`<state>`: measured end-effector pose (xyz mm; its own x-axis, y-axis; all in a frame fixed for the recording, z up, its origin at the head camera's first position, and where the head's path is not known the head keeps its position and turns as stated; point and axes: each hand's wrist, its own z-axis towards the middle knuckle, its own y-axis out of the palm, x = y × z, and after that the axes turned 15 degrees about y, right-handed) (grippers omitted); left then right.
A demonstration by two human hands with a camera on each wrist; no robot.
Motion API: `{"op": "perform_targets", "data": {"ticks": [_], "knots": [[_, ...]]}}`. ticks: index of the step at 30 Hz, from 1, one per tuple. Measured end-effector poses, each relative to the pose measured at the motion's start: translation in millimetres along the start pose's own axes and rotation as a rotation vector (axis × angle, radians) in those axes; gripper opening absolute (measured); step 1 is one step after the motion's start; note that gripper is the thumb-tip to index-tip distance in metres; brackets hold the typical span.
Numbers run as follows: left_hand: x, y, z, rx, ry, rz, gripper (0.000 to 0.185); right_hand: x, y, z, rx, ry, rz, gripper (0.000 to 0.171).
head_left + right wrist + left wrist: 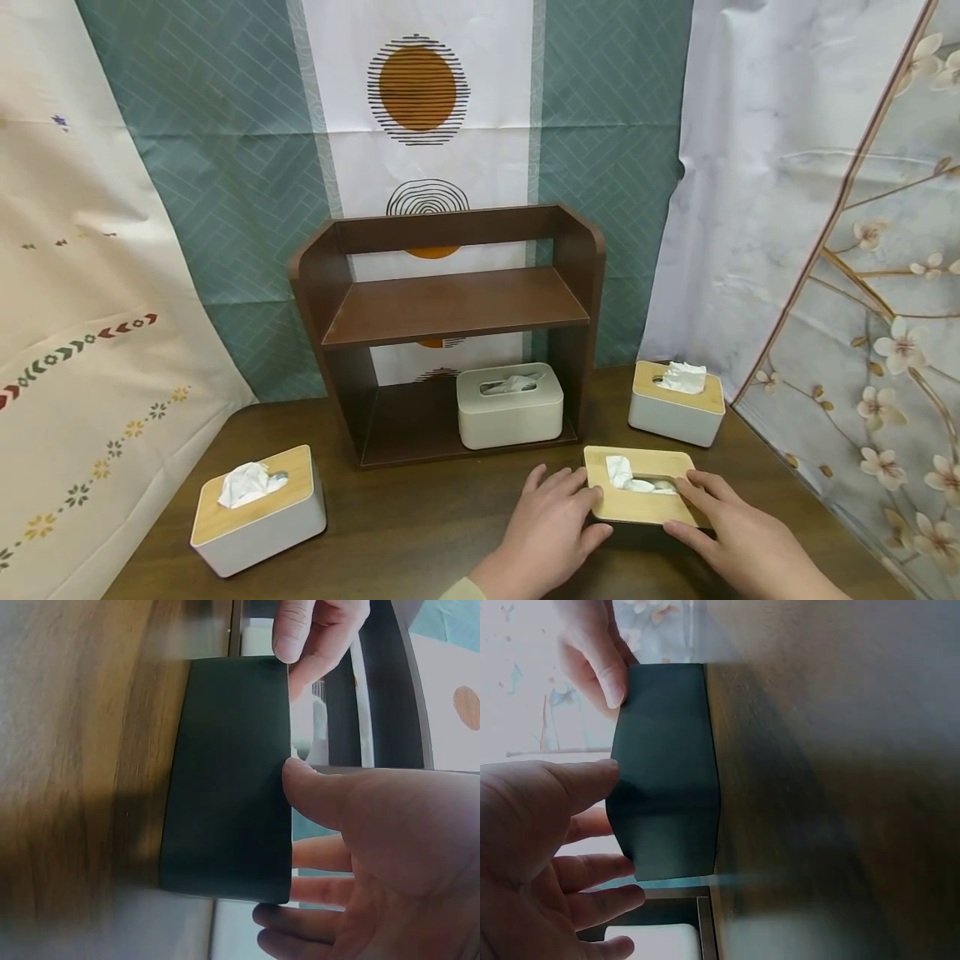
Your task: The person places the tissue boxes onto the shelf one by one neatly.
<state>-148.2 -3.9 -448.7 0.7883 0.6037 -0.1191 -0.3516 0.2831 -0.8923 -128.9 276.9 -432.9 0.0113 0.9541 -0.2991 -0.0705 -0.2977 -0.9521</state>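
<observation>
A dark green tissue box (pixel 666 742) with a light wooden lid (pixel 622 505) sits on the table at the right front in the head view. White tissue (pixel 619 472) pokes from the lid's slot. My left hand (pixel 546 529) is at the box's left end, thumb at the near edge and fingers loosely spread along the side. At the right end, my right hand (pixel 731 529) touches the lid with its fingers and has its thumb by the near edge. Both wrist views show the dark side wall (pixel 229 780) between the two hands, fingers only slightly bent.
A brown two-tier shelf (pixel 457 308) stands at the back, holding a grey-white tissue box (pixel 512 421) on its lower level. White tissue boxes with wooden lids stand at the left (pixel 262 527) and back right (pixel 675 417). Patterned cloths (pixel 225 208) hang behind and at the sides.
</observation>
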Motion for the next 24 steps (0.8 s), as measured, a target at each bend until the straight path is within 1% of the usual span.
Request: {"op": "perform_targets", "data": {"ticks": [5,12,18,24], "knots": [[-4.2,-3.2,-8.1,0.011,0.002,-0.001,0.029,-7.9,2.6,0.8,0.009,-0.023,0.004,0.079],[-7.9,-10.2,-19.6,0.019,0.001,-0.014,0.027,-19.1,8.1,0.5,0.004,-0.044,-0.021,0.075],[-14.2,-14.3,-28.5,0.023,-0.004,-0.021,0.024,-32.5,11.7,1.2,0.045,-0.08,-0.033,0.071],[-20.9,-17.6,-37.5,0.009,0.003,-0.018,0.024,-43.4,14.2,4.6,0.01,-0.071,-0.035,0.072]]}}
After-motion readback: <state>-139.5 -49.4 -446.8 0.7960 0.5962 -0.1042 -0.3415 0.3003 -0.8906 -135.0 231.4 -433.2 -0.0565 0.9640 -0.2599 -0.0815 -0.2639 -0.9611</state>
